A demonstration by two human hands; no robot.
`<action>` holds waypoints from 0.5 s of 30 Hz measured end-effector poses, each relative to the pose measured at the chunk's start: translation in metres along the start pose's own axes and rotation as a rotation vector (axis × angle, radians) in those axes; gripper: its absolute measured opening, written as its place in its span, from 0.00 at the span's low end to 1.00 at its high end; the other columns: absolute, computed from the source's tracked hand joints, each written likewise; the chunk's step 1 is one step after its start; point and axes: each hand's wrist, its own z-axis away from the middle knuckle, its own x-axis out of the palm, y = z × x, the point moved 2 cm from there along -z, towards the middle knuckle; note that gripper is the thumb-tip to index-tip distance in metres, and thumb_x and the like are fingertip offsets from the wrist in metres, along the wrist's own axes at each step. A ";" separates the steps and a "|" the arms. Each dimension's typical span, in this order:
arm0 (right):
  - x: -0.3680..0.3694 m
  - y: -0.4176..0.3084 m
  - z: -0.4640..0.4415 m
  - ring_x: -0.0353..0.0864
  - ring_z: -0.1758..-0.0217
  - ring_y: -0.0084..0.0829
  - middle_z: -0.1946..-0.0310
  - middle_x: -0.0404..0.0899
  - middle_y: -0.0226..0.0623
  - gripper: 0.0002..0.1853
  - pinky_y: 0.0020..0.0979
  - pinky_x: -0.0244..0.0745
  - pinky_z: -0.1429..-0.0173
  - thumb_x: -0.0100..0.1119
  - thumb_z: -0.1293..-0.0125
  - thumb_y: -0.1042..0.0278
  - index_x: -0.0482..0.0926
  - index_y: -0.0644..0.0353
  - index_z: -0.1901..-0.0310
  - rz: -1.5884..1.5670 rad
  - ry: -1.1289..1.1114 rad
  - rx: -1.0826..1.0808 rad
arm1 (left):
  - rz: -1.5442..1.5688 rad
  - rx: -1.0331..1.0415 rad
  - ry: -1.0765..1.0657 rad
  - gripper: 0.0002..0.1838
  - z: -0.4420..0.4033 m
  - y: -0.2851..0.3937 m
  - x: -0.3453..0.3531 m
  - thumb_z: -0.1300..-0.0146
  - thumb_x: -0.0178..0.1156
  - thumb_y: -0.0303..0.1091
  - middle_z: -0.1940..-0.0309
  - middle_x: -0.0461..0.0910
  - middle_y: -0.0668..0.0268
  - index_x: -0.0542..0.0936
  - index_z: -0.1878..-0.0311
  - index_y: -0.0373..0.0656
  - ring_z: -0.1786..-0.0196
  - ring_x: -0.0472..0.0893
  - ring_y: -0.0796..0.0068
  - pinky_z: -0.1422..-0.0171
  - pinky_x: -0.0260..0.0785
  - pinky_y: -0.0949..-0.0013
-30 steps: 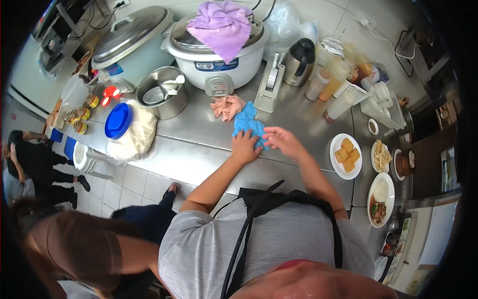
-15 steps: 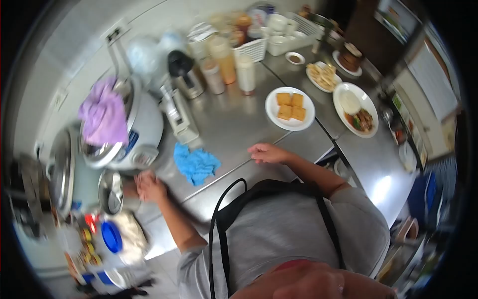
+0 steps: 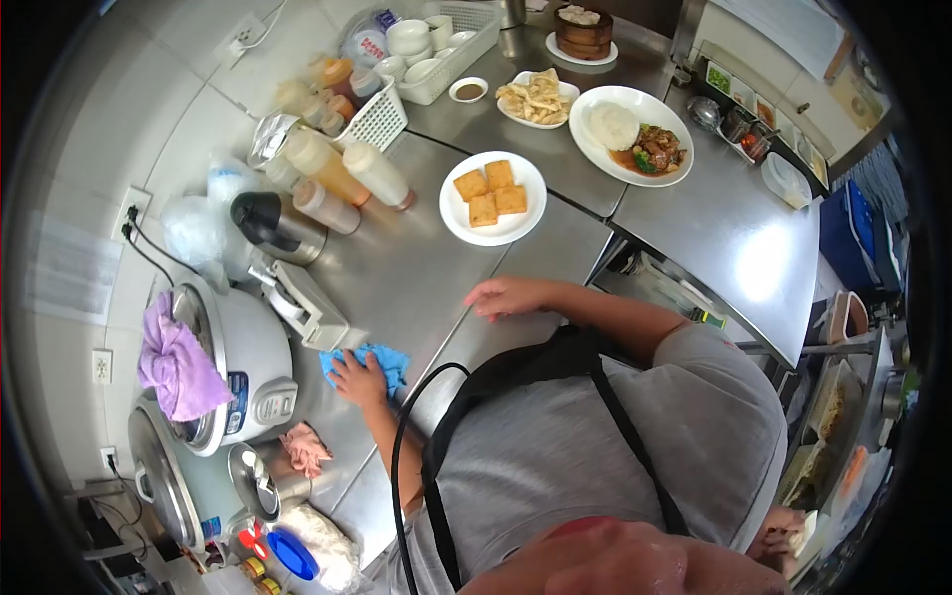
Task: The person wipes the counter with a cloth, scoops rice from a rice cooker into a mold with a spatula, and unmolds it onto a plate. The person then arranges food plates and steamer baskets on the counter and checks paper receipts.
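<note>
My left hand [image 3: 359, 379] lies with spread fingers on a crumpled blue cloth [image 3: 389, 365] on the steel counter. Hovering near the counter's front edge, my right hand [image 3: 499, 297] is empty, its fingers loosely bent and apart. Beyond it stands a round white plate [image 3: 454, 216] with several square golden fried pieces [image 3: 491, 193]. A crumpled pink cloth [image 3: 305, 448] rests left of my left hand, near a metal pot [image 3: 254, 483].
A rice cooker [image 3: 248, 367] with a purple cloth [image 3: 178, 362] stands left. Squeeze bottles [image 3: 377, 175], a thermos jug [image 3: 283, 230] and a tape dispenser [image 3: 312, 312] line the wall side. Plated food [image 3: 654, 149] sits at the back right. Another person's hand [image 3: 778, 540] shows lower right.
My left hand has moved from beside the pot rightward onto the blue cloth. The pink cloth now lies uncovered. My right hand stays near the front edge. The view has turned.
</note>
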 end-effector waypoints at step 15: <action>-0.152 -0.015 0.107 0.72 0.65 0.20 0.63 0.72 0.30 0.21 0.23 0.66 0.58 0.49 0.42 0.61 0.67 0.61 0.48 -0.036 0.305 -0.138 | 0.125 -0.277 0.115 0.34 0.002 0.004 0.004 0.43 0.39 0.60 0.42 0.62 0.58 0.58 0.38 0.49 0.40 0.60 0.55 0.42 0.53 0.50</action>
